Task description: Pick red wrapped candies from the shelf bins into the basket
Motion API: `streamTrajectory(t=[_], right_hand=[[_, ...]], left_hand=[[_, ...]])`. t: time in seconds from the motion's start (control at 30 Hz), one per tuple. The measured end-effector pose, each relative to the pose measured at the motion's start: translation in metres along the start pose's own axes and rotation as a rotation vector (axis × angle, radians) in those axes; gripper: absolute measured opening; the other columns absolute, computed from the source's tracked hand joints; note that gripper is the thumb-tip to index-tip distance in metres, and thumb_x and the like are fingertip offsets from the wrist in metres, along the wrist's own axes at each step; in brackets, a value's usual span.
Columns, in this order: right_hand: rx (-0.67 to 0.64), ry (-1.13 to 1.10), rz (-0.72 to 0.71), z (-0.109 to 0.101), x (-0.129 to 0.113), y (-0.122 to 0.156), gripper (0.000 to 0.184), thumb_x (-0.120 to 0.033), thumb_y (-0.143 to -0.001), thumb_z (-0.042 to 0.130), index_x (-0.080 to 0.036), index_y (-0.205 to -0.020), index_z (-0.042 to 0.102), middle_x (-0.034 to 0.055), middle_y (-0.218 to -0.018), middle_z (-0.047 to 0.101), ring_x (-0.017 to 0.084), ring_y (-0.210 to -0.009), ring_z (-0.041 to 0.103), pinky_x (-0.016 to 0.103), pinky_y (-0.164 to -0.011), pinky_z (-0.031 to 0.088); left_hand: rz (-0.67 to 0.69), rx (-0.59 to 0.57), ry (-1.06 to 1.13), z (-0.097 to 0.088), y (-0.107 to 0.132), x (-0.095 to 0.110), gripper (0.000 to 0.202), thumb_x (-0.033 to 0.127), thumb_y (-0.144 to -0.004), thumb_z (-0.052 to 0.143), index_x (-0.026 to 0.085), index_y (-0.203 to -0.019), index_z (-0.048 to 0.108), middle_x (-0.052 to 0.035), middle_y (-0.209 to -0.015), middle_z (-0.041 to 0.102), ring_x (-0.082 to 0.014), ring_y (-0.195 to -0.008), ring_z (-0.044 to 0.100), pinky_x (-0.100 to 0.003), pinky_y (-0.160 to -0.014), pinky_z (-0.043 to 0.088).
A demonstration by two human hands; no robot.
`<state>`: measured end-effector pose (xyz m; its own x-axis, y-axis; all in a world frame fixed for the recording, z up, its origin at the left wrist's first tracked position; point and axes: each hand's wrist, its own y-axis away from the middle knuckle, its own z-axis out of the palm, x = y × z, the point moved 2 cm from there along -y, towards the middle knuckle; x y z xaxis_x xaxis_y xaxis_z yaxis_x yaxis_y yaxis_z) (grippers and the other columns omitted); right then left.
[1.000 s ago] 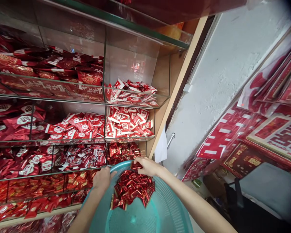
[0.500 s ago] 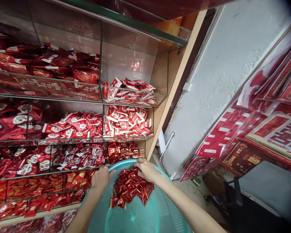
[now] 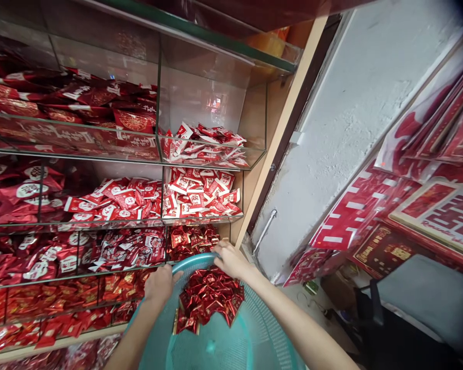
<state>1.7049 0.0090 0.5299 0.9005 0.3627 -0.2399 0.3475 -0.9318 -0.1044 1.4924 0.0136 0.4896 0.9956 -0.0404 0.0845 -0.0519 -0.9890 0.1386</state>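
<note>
A teal plastic basket (image 3: pixel 212 347) with perforated sides is tilted against the shelf front. Shiny dark-red wrapped candies (image 3: pixel 212 298) are heaped at its far end. My left hand (image 3: pixel 159 287) grips the basket's left rim, thumb inside. Over the far right rim is my right hand (image 3: pixel 231 261), its fingers curled; whatever they hold is hidden. Just beyond these fingers, a low shelf compartment holds similar shiny red candies (image 3: pixel 193 240).
Glass-fronted shelves (image 3: pixel 200 167) with red-and-white packets rise ahead and to the left. A wooden side panel (image 3: pixel 281 139) ends the shelving. To the right are a grey wall (image 3: pixel 339 118), hanging red packages (image 3: pixel 347 210) and a black-and-grey chair (image 3: pixel 428 298).
My right hand has moved slightly up and away from the candy heap, onto the far rim. My left hand and the basket are nearly unchanged.
</note>
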Motion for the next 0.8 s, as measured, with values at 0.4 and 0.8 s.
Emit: streamTrajectory(t=[0.4,0.8], right_hand=[[-0.219,0.113,0.216,0.047,0.036,-0.097,0.037,-0.024,-0.072,0.068,-0.013,-0.105,0.057,0.0134,-0.110,0.060,0.023,-0.096,0.060,0.027,-0.075,0.044],[-0.236,0.218,0.160,0.064,0.041,-0.105,0.037,-0.022,-0.077,0.062,-0.016,-0.113,0.053,0.0137,-0.113,0.059,0.022,-0.105,0.057,0.029,-0.084,0.043]], left_hand=[[-0.027,0.011,0.046,0.003,-0.001,-0.002,0.044,0.049,-0.086,0.038,0.014,-0.099,0.060,-0.0162,-0.096,0.065,-0.0269,-0.090,0.062,-0.034,-0.074,0.046],[-0.006,-0.008,0.022,0.004,-0.003,-0.002,0.045,0.049,-0.088,0.035,0.012,-0.100,0.059,-0.0160,-0.097,0.065,-0.0283,-0.091,0.062,-0.034,-0.073,0.046]])
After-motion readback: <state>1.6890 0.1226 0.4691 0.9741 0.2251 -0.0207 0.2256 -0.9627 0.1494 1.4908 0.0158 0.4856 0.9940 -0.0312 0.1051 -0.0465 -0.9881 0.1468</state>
